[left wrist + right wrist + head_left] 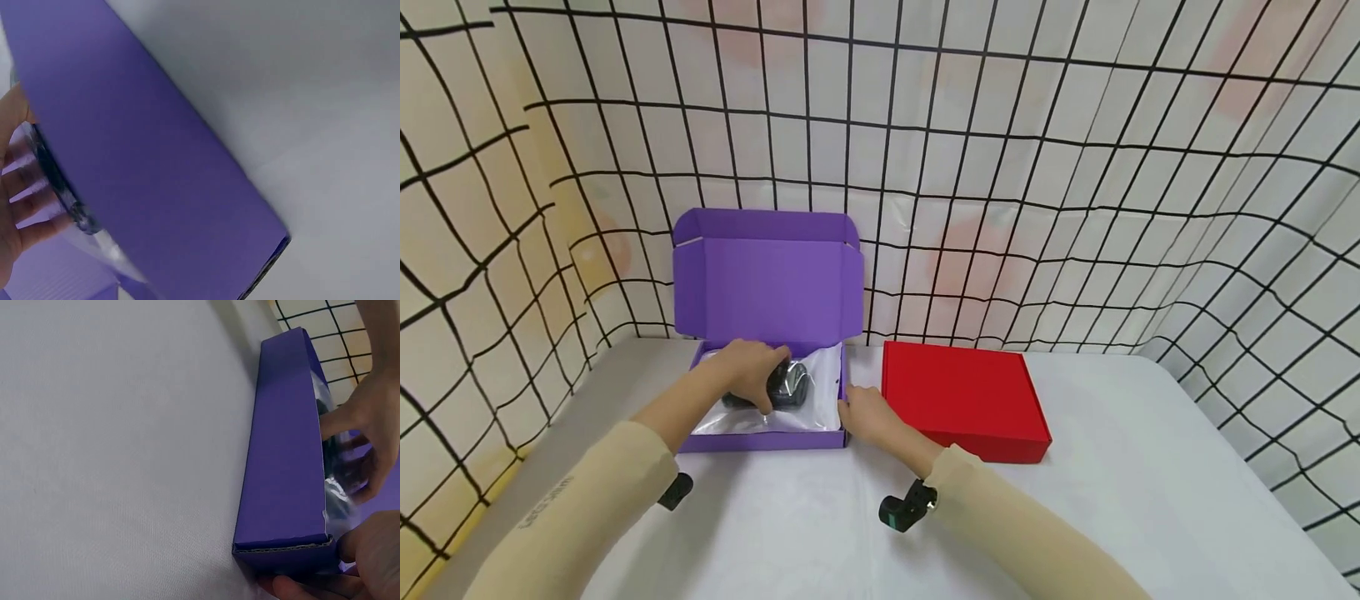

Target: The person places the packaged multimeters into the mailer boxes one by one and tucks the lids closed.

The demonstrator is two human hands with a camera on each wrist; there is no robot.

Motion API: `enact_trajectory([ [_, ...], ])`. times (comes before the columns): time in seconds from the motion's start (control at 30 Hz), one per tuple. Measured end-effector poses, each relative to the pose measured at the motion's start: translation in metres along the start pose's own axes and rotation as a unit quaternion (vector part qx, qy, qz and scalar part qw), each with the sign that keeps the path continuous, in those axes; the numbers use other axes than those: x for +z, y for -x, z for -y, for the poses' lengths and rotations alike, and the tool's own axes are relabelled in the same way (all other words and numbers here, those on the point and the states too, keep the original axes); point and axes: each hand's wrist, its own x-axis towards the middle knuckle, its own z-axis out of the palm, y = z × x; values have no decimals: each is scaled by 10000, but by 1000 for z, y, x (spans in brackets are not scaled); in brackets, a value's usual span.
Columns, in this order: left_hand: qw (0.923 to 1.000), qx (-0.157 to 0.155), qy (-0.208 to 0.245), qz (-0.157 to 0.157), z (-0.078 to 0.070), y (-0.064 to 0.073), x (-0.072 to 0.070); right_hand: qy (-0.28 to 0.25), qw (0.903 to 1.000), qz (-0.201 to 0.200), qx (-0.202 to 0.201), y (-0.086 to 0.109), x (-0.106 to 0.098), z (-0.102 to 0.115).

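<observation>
An open purple cardboard box (766, 441) stands on the table with its lid (771, 287) raised at the back. In it lies a clear plastic bag (822, 392) with a dark, rounded item (793, 385) inside, whose kind I cannot make out. My left hand (751, 372) reaches in from above and grips the bagged item, thumb at the near side and fingers over the far side, as the right wrist view also shows. My right hand (871, 414) holds the box's right side wall near the front corner, thumb at the rim and fingers outside.
A closed red box (962, 392) sits to the right of the purple one, close to my right hand. White table cloth (1135, 500) covers the surface. Behind and at both sides hangs a white sheet with a black grid (1000, 192).
</observation>
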Motion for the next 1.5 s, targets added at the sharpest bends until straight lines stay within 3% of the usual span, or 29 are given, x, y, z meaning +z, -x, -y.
enact_trajectory([
  [0.3, 10000, -19, -10, -96, 0, 0, 6, 2, 9999, 82, 82, -1, -2, 4],
  [0.7, 9994, -195, 249, 146, 1, -2, 11, 9, 10000, 62, -33, -3, -2, 4],
  [0.9, 9982, -304, 507, 85, 3, -1, 16, -47, 9999, 79, 79, -5, -1, 2],
  [1.07, 9946, -318, 984, -55, 7, 3, 22, -131, 9997, 142, 178, -5, -1, -1],
  [1.17, 9900, -279, 1344, -333, 10, 6, 24, -374, 9986, 300, 228, -7, -3, -3],
  [1.27, 9822, -326, 1643, -846, 13, 11, 24, -694, 9946, 663, 397, -10, -10, -3],
  [1.5, 9530, -534, 2006, -2207, 25, 25, 20, -1198, 9783, 1255, 1129, -20, -25, -3],
])
